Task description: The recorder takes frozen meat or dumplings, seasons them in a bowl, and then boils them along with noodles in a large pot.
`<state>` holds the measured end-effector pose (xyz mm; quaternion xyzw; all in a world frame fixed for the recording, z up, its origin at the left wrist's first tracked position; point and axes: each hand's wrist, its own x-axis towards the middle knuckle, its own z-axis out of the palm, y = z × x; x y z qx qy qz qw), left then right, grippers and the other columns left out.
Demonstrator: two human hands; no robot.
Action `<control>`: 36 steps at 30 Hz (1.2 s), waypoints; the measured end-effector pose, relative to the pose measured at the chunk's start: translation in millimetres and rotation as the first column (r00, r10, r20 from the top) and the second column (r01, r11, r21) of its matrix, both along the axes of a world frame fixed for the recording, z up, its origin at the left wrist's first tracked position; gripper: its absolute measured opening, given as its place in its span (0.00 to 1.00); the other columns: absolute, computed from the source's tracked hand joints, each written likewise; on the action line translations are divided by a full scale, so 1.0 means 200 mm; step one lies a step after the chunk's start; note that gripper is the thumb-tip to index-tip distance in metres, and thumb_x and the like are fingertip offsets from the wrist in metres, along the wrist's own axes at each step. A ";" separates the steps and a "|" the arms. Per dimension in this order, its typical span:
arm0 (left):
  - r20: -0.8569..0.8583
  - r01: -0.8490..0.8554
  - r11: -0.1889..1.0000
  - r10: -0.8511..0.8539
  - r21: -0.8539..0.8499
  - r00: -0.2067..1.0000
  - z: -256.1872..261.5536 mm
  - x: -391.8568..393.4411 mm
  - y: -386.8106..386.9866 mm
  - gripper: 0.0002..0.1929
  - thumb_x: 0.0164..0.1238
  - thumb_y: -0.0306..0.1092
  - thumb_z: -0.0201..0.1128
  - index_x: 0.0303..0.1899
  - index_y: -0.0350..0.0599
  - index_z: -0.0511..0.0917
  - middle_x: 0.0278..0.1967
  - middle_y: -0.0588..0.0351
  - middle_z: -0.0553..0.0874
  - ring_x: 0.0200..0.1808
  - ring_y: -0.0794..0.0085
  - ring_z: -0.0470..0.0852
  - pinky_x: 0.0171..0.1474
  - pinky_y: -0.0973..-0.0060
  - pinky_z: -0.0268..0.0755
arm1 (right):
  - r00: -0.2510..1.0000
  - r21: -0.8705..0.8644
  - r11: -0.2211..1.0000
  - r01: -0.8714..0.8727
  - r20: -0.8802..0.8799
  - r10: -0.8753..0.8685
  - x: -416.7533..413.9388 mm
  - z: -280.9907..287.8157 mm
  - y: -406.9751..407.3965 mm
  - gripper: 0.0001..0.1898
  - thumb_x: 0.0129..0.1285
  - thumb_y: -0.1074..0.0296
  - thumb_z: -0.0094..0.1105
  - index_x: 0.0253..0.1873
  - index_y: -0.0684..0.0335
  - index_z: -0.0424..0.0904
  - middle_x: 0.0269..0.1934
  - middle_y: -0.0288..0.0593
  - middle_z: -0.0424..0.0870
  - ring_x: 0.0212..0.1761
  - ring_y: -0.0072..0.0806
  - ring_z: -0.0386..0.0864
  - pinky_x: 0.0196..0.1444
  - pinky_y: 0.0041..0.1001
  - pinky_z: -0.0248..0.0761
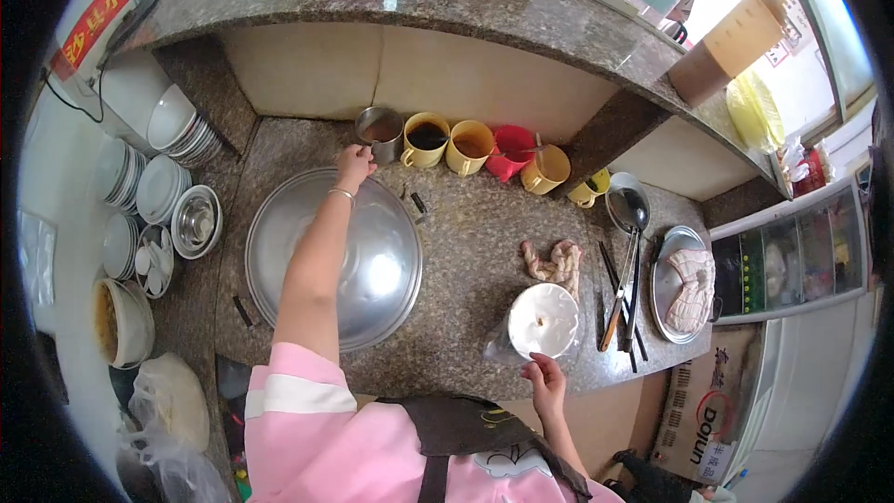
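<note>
My left hand (356, 166) is curled against the near side of a metal mug (380, 131) with brownish contents; its fingers cover where a handle would be. My forearm passes over a large domed aluminium lid (377, 272) on the speckled stone counter. Close to the counter's front edge, my right hand (546, 385) has loosely bent fingers and holds nothing that I can see. Its fingertips are at the near rim of a white round container (543, 320) lined with clear plastic, with a small brown spot inside. Behind that container lies a crumpled cloth glove (559, 262).
Yellow mugs (424, 143) and a red mug (512, 154) line the back wall, below a raised stone shelf (447, 3). Rightward are a ladle (630, 208), black chopsticks (607, 265) and a metal tray (663, 300) bearing a glove. Stacked plates (162, 188) and bowls (183, 129) stand left.
</note>
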<state>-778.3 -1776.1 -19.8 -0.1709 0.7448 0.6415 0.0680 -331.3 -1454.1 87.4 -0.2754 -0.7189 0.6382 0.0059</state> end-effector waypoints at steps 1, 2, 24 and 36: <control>-0.065 -0.006 1.000 0.007 0.011 0.998 0.04 0.03 0.02 0.10 0.67 0.35 0.52 0.34 0.37 0.73 0.27 0.54 0.79 0.22 0.74 0.81 0.23 0.79 0.74 | 1.000 0.034 0.999 -0.025 0.018 0.024 0.00 0.00 -0.01 0.12 0.64 0.70 0.51 0.50 0.70 0.72 0.35 0.41 0.79 0.35 0.22 0.77 0.40 0.22 0.71; -0.068 0.001 1.000 0.000 0.011 0.998 0.08 0.06 0.03 0.10 0.67 0.35 0.52 0.34 0.37 0.73 0.27 0.54 0.79 0.22 0.74 0.81 0.23 0.79 0.74 | 1.000 0.034 0.999 -0.017 0.014 0.017 0.01 -0.01 -0.02 0.12 0.64 0.70 0.51 0.50 0.70 0.72 0.35 0.41 0.79 0.35 0.22 0.77 0.40 0.22 0.71; -0.416 0.315 0.945 -0.324 -0.091 0.850 0.79 1.80 0.58 0.06 0.63 0.28 0.56 0.33 0.37 0.69 0.22 0.61 0.76 0.25 0.82 0.73 0.28 0.82 0.66 | 0.898 0.096 0.981 -0.167 -0.395 0.191 -0.35 0.30 -0.16 0.10 0.58 0.70 0.58 0.44 0.66 0.76 0.28 0.43 0.81 0.28 0.23 0.78 0.32 0.22 0.71; -0.334 0.428 0.797 -0.578 -0.426 0.744 0.83 2.03 0.96 0.07 0.59 0.30 0.59 0.32 0.38 0.72 0.23 0.49 0.79 0.23 0.63 0.78 0.28 0.70 0.69 | 0.967 -0.108 0.990 0.096 -0.224 -0.118 0.07 0.06 0.38 0.11 0.68 0.65 0.45 0.45 0.66 0.74 0.25 0.33 0.72 0.27 0.16 0.69 0.31 0.19 0.65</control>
